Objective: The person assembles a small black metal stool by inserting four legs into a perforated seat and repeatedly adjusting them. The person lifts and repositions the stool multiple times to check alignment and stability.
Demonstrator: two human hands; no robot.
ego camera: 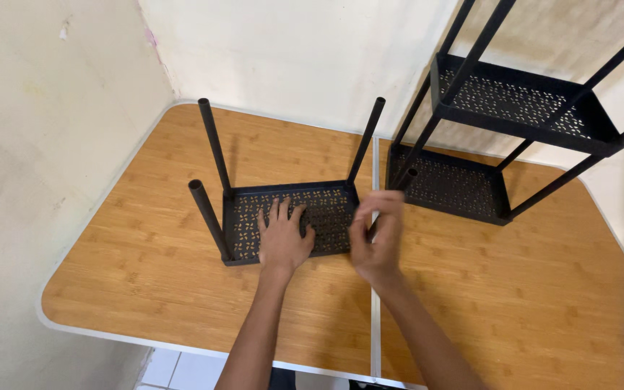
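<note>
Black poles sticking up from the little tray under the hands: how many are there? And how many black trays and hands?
Upright poles on the small tray: 4
Black perforated trays: 3
Hands, left hand and right hand: 2
Total: 9

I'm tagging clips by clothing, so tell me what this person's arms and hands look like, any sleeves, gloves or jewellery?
Both forearms are bare, with no sleeves in view. The left hand and right hand wear no gloves, and no rings, watch or bracelet show.

table (146, 282) – wood top, white rim | on it: sm. black tray (326, 206), black rack (464, 191)
</note>
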